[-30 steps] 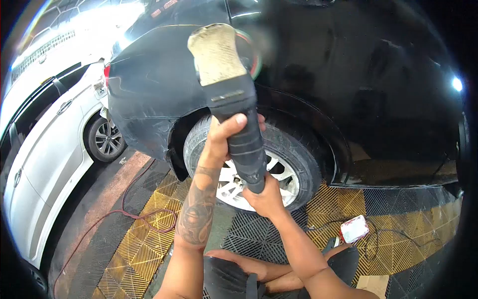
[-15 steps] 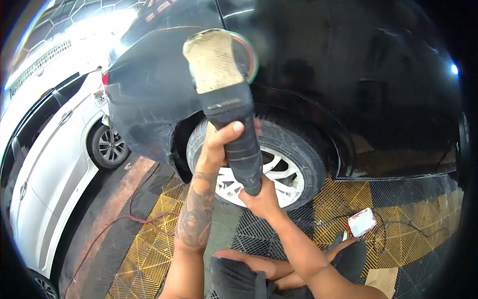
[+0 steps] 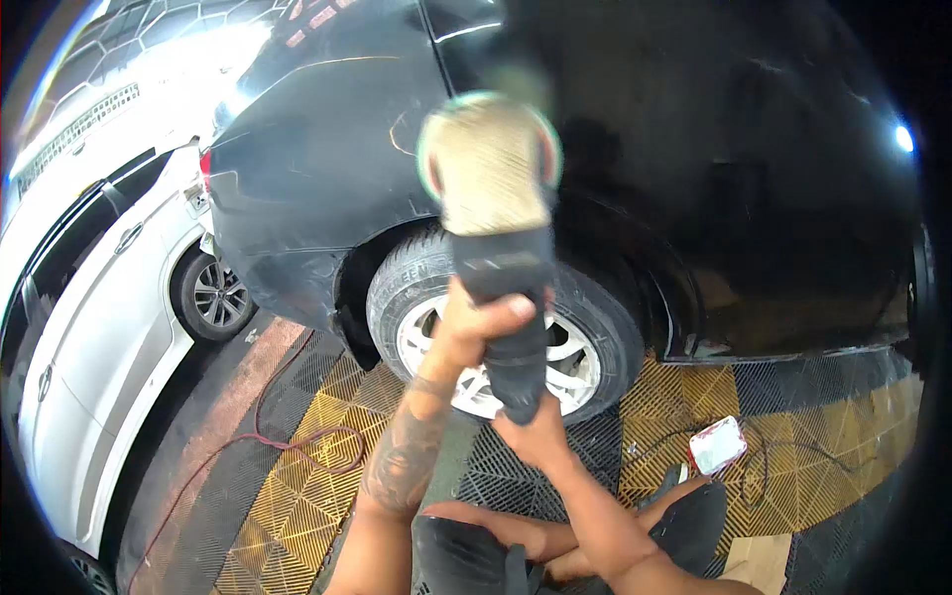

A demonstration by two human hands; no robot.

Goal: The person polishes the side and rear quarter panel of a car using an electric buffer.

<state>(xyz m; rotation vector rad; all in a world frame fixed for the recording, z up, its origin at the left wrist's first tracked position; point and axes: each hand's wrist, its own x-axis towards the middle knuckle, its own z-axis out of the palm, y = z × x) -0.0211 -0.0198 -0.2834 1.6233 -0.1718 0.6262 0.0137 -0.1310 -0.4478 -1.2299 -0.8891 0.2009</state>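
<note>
A black car polisher [image 3: 504,260] with a tan-covered head points upward in front of me. Its green-and-red-edged pad shows around the head, at the black car's rear side panel [image 3: 317,188] above the wheel; whether the pad touches the paint is hidden. My left hand [image 3: 474,325] is wrapped round the middle of the polisher's body, thumb on top. At the lower end, my right hand [image 3: 535,434] grips the handle, its fingers mostly hidden behind it. Below the head is the tyre [image 3: 397,283] with its white rim.
A white car [image 3: 139,297] stands at left. A red hose [image 3: 297,441] loops over the grid floor tiles [image 3: 288,516]. On the right, a white-topped container [image 3: 718,444] sits beside a dark cable [image 3: 762,476], with a piece of cardboard [image 3: 759,562] lower down.
Both hands have moved the polisher right and somewhat down across the black car's side. It now stands more upright in view, and a light curved mark shows left of the head.
</note>
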